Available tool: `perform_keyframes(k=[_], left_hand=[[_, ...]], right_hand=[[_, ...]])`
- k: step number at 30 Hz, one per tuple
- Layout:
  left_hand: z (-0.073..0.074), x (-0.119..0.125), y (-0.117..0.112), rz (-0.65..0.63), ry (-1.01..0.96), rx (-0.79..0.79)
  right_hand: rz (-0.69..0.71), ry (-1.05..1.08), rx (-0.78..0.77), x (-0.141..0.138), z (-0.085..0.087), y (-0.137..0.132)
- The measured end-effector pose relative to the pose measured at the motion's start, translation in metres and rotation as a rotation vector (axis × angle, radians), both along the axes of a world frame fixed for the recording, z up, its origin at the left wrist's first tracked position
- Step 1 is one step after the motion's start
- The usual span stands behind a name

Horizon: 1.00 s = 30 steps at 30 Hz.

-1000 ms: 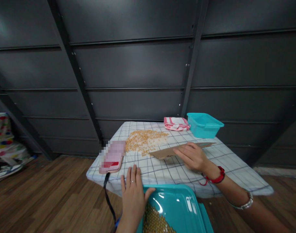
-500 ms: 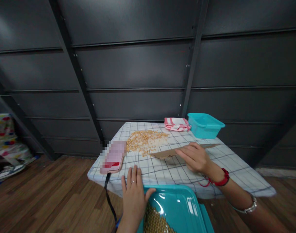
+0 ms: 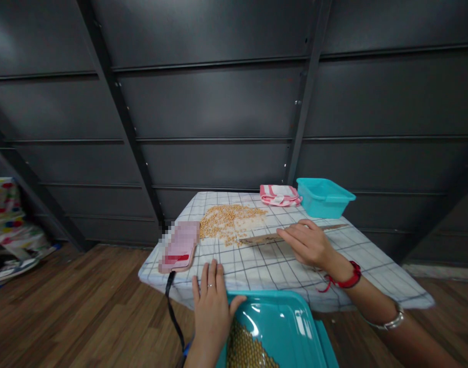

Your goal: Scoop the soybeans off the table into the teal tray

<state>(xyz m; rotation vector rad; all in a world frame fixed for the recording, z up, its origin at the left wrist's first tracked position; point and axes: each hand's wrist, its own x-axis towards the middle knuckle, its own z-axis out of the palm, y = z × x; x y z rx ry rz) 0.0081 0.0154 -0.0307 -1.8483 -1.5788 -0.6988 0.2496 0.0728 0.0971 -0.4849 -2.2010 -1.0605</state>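
Observation:
My right hand (image 3: 310, 245) grips a strip of brown cardboard (image 3: 260, 238), seen nearly edge-on just above the checked tablecloth (image 3: 264, 271). The cardboard's left tip is beside scattered yellow soybeans (image 3: 226, 220) mixed with a patch of small white grains (image 3: 252, 223). With fingers stretched out, my left hand (image 3: 213, 301) rests at the table's front edge, its thumb over the corner of a teal basin (image 3: 280, 317). Greenish-gold beans (image 3: 251, 352) lie in the lower left of that basin.
A phone in a pink case (image 3: 180, 248) lies at the table's left, a black strap (image 3: 171, 306) hanging below it. Toward the back right are a folded red-and-white towel (image 3: 280, 196) and a small turquoise bin (image 3: 321, 199). A dark panelled wall (image 3: 214, 112) stands behind.
The cardboard in my right hand has tilted, so its broad face now shows less and it appears thinner. My left hand stays in place.

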Motion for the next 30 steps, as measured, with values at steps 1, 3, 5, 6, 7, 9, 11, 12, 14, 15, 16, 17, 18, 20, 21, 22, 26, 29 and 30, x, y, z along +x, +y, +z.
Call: perform_keyframes(k=[1,3,5,6,7,9,11,12,14,15,16,17,18,20,21,22,26,29,30], left_hand=[[-0.001,0.0,0.0,-0.004,-0.006,0.002],[-0.002,0.0,0.001,-0.01,-0.021,-0.001],[-0.002,0.0,0.001,-0.015,-0.034,-0.014],[-0.002,0.0,0.001,-0.017,-0.037,-0.019],[-0.002,0.0,0.001,-0.018,-0.039,-0.021],[-0.001,0.0,0.0,-0.018,-0.037,-0.017],[0.001,0.0,0.0,-0.017,-0.025,-0.004],[0.002,0.0,-0.001,-0.016,-0.015,0.005],[0.003,0.001,-0.001,-0.015,0.006,0.021],[0.003,0.001,-0.001,-0.013,0.013,0.027],[0.003,0.001,-0.001,-0.011,0.017,0.03],[0.003,0.0,-0.001,-0.008,0.019,0.031],[0.003,0.0,-0.001,-0.006,0.018,0.032],[0.003,0.0,-0.001,-0.003,0.018,0.029],[0.003,0.0,-0.001,0.0,0.019,0.024],[0.003,0.0,-0.001,0.004,0.019,0.018],[0.003,0.001,-0.002,0.02,0.016,-0.018],[0.004,0.001,-0.002,0.017,0.016,-0.02],[0.004,0.001,-0.002,0.017,0.014,-0.017]], right_hand=[[-0.003,-0.004,-0.006,0.001,-0.001,0.0],[-0.004,-0.01,-0.02,0.002,-0.002,0.0],[-0.001,-0.009,-0.029,0.003,-0.003,-0.003],[0.0,-0.008,-0.033,0.003,-0.002,-0.005],[0.002,-0.005,-0.035,0.004,-0.002,-0.007],[0.01,-0.003,-0.033,0.004,0.0,-0.01],[0.017,-0.002,-0.026,0.003,0.002,-0.012],[0.015,-0.001,-0.021,0.003,0.003,-0.012],[-0.001,-0.002,-0.017,0.002,0.004,-0.012],[-0.01,-0.004,-0.017,0.001,0.004,-0.011],[-0.016,-0.007,-0.019,0.001,0.004,-0.011],[-0.019,-0.007,-0.021,0.001,0.003,-0.011],[-0.016,-0.007,-0.023,0.001,0.002,-0.011],[0.0,-0.008,-0.022,0.001,0.0,-0.012],[0.009,-0.009,-0.019,0.001,0.0,-0.013],[0.015,-0.011,-0.016,0.001,0.0,-0.015],[0.025,-0.009,-0.026,0.0,0.001,-0.023],[0.022,-0.012,-0.028,0.0,0.003,-0.028],[0.019,-0.011,-0.022,0.0,0.004,-0.028]])
